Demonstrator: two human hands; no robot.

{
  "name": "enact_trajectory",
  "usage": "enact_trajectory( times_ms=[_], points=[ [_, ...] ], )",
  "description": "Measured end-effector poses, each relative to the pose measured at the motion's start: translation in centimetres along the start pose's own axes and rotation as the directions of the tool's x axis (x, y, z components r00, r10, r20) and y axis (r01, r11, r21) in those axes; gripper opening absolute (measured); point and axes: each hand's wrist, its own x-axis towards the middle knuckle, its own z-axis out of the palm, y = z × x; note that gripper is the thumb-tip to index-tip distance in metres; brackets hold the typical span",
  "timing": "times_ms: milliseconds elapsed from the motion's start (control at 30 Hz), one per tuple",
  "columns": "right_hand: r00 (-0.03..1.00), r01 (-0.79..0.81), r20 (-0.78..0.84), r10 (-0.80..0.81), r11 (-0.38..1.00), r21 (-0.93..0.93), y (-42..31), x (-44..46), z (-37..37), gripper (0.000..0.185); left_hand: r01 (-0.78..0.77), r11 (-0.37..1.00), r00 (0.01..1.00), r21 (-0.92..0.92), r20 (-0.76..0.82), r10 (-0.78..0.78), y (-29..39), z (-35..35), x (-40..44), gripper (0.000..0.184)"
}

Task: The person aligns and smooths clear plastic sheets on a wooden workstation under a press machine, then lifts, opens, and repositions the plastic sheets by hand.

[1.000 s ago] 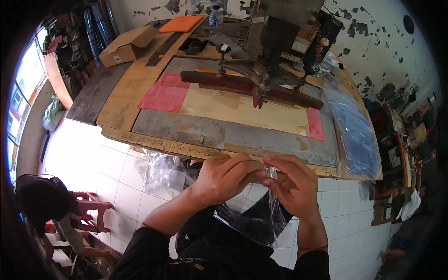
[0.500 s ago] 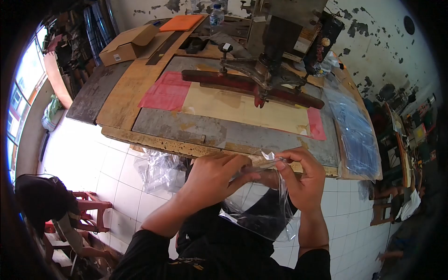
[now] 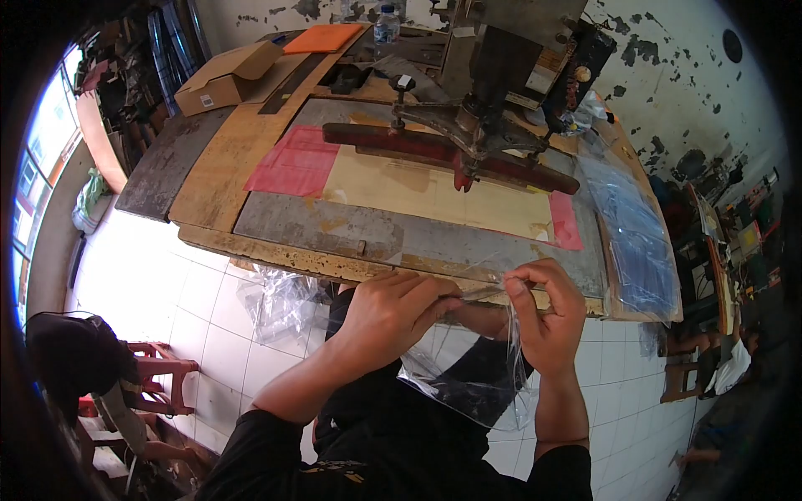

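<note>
Between my two hands hangs a clear plastic sheet (image 3: 468,380), its lower part draped over my lap. My left hand (image 3: 391,313) is closed, pinching the top edge of the sheet. On the other side, my right hand (image 3: 545,313) grips the same edge between thumb and fingers. Both hands are just in front of the workbench edge. Beyond them stands a press with a long red-sided bar (image 3: 451,159), over a pale yellow sheet (image 3: 393,196) taped down with pink strips. Whether the plastic is one layer or several I cannot tell.
A stack of clear bluish plastic sheets (image 3: 635,242) lies at the bench's right. An open cardboard box (image 3: 225,79) and an orange folder (image 3: 324,38) sit at the back left. Crumpled plastic (image 3: 288,305) hangs below the bench. A red stool (image 3: 163,376) stands at left.
My left thumb and fingers have drawn closer together on the plastic's edge. My right hand has shifted slightly right and up, and the edge between the hands looks straighter.
</note>
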Motion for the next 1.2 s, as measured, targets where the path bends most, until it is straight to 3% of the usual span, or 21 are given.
enact_trajectory(
  times_ms=[167,233,300,400,533,600,767,833,967,1100,1167,1200],
  points=[
    [0.998,-0.021,-0.053,0.024,0.998,0.060,1.4,-0.4,-0.2,0.009,0.081,0.996,0.997,-0.027,0.000,-0.081,-0.6,-0.1,-0.1,0.023],
    [0.991,-0.018,-0.129,0.034,0.992,0.128,3.1,0.0,-1.0,0.010,0.079,0.979,0.996,0.189,0.031,-0.086,-1.6,-1.3,0.2,0.025],
    [0.978,-0.009,-0.203,0.050,0.980,0.197,5.0,0.4,-1.9,0.011,0.086,0.974,0.996,0.208,0.020,-0.093,-2.9,-2.7,0.6,0.023],
    [0.943,0.056,-0.332,0.007,0.982,0.180,8.2,0.4,-2.9,0.016,0.000,0.914,0.998,0.405,-0.052,0.023,-4.1,-4.7,1.8,0.014],
    [0.924,0.065,-0.380,0.036,0.966,0.251,13.6,-1.8,-2.2,0.019,-0.108,0.904,0.991,0.415,-0.029,0.131,-5.6,-3.4,1.6,0.014],
    [0.937,-0.233,-0.222,0.272,0.955,0.187,14.8,-3.4,-2.3,0.020,-0.162,0.926,0.984,0.342,-0.011,0.176,-6.6,-1.9,-0.1,0.013],
    [0.938,-0.305,-0.085,0.336,0.917,0.258,14.8,-5.0,-2.9,0.018,-0.118,0.957,0.993,0.265,0.057,0.107,-5.9,-1.2,-4.5,0.028],
    [0.937,-0.322,-0.053,0.346,0.912,0.253,14.8,-4.9,-3.1,0.018,-0.138,0.962,0.990,0.235,-0.008,0.144,-5.9,-0.3,-5.6,0.029],
    [0.952,-0.274,-0.054,0.302,0.917,0.288,15.3,-4.3,-2.8,0.016,-0.063,0.995,0.987,0.072,-0.141,0.073,-6.8,1.7,-6.8,0.029],
    [0.952,-0.266,-0.062,0.299,0.912,0.313,16.0,-2.9,-2.6,0.017,-0.078,0.997,0.996,-0.017,-0.034,0.077,-7.1,0.1,-6.0,0.025],
    [0.945,-0.283,-0.068,0.319,0.906,0.314,15.6,-2.2,-2.7,0.018,0.093,0.996,0.995,0.014,0.038,-0.093,-7.2,-1.6,-5.1,0.017],
    [0.939,-0.299,-0.069,0.336,0.902,0.312,15.4,-2.0,-2.7,0.020,0.107,0.994,0.994,-0.011,0.025,-0.107,-7.8,-1.9,-4.7,0.014]
  ],
)
